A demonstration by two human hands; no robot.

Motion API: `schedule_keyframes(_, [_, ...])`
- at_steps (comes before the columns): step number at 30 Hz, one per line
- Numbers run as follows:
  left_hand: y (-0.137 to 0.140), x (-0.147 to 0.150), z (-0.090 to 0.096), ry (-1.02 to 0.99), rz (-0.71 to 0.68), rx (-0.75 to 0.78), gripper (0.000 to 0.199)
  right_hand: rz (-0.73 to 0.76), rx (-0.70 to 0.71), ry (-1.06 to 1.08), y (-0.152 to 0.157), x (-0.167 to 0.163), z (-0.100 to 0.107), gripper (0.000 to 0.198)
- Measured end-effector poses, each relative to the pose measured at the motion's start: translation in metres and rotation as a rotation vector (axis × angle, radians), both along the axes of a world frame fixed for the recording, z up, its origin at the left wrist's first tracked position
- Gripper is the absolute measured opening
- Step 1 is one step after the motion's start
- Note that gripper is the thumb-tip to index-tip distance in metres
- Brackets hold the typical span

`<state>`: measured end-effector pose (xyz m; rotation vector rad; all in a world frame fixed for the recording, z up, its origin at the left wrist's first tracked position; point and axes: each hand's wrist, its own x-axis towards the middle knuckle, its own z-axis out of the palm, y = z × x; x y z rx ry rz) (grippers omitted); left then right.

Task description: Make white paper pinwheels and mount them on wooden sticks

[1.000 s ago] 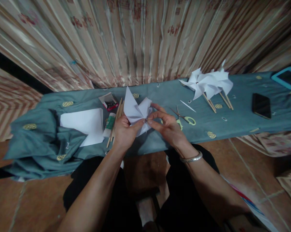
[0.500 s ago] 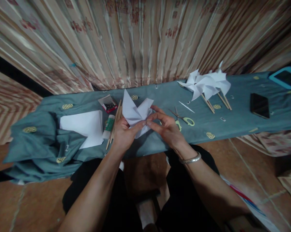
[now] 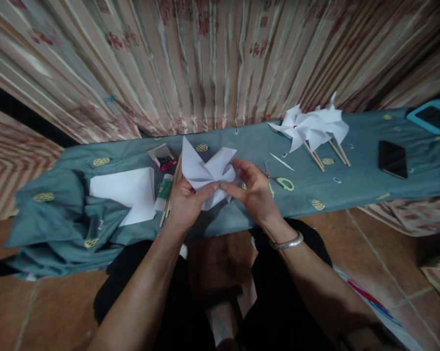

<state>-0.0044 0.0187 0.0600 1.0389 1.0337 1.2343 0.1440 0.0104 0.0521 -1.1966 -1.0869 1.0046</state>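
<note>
A white paper pinwheel [image 3: 214,168] with folded blades is held up over the cloth-covered table. My left hand [image 3: 188,200] grips it from the left, thumb pressed at its middle and the fingers hidden behind the paper. With its thumb also at the centre, my right hand [image 3: 254,190] holds the right side, its other fingers curved around the edge. The two thumb tips nearly meet and cover the pinwheel's centre. Just right of my right hand lie scissors [image 3: 285,183] with yellow-green handles, partly hidden by it. Wooden sticks [image 3: 167,204] lie beside my left hand.
Left on the table [image 3: 307,190] are a stack of white paper [image 3: 126,187], a glue stick [image 3: 163,191] and a small open box [image 3: 163,158] of dark pieces. Finished pinwheels [image 3: 311,127] on sticks, a phone [image 3: 392,159] and a blue-framed tablet [image 3: 433,117] lie right.
My right fingers have opened out from a pinch near the centre to the paper's right side, the thumb staying at the middle. The pinwheel's blades have spread slightly.
</note>
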Motion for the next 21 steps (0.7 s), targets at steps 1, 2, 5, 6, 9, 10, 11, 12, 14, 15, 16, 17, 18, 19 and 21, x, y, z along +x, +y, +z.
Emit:
schedule_keyframes(1, [0.000,0.000,0.000,-0.001,0.001,-0.005,0.034,0.012,-0.012,0.046,0.000,-0.001,0.001,0.063])
schedule_keyframes(2, [0.000,0.000,0.000,-0.003,0.000,-0.011,0.035,0.027,-0.022,0.091,0.000,-0.001,0.002,0.068])
schedule_keyframes(5, [0.000,0.000,0.000,-0.026,-0.007,-0.021,0.035,0.094,-0.069,0.179,0.001,-0.001,0.004,0.077])
schedule_keyframes(6, [-0.001,0.000,0.000,-0.034,-0.008,-0.023,0.035,0.115,-0.089,0.194,0.000,0.000,0.005,0.079])
schedule_keyframes(9, [-0.001,0.000,-0.001,-0.052,-0.005,-0.041,0.035,0.145,-0.144,0.211,-0.001,0.002,0.007,0.083])
schedule_keyframes(10, [-0.001,0.000,-0.001,-0.060,-0.007,-0.050,0.035,0.145,-0.159,0.216,-0.001,0.002,0.008,0.085])
schedule_keyframes(11, [-0.002,0.000,-0.001,-0.069,-0.010,-0.057,0.035,0.144,-0.172,0.222,-0.001,0.003,0.009,0.087])
schedule_keyframes(12, [-0.002,0.000,-0.001,-0.075,-0.013,-0.063,0.035,0.144,-0.185,0.228,-0.001,0.003,0.010,0.088])
schedule_keyframes(14, [-0.002,0.000,-0.001,-0.071,-0.013,-0.070,0.034,0.145,-0.203,0.235,-0.002,0.004,0.012,0.091])
schedule_keyframes(15, [-0.002,0.001,-0.001,-0.065,-0.008,-0.072,0.034,0.144,-0.208,0.236,-0.002,0.004,0.012,0.092])
schedule_keyframes(16, [-0.002,0.001,0.000,-0.060,-0.004,-0.075,0.035,0.143,-0.210,0.238,-0.002,0.004,0.013,0.093])
schedule_keyframes(17, [-0.002,0.001,0.000,-0.058,-0.001,-0.077,0.035,0.143,-0.210,0.240,-0.002,0.004,0.013,0.093])
schedule_keyframes(18, [-0.002,0.001,0.000,-0.060,0.003,-0.076,0.035,0.141,-0.210,0.243,-0.002,0.003,0.013,0.093])
schedule_keyframes(19, [-0.003,0.001,0.000,-0.064,0.005,-0.075,0.035,0.139,-0.211,0.245,-0.002,0.003,0.013,0.093])
schedule_keyframes(21, [-0.003,0.002,0.000,-0.066,0.015,-0.076,0.035,0.136,-0.211,0.247,-0.002,0.003,0.012,0.093])
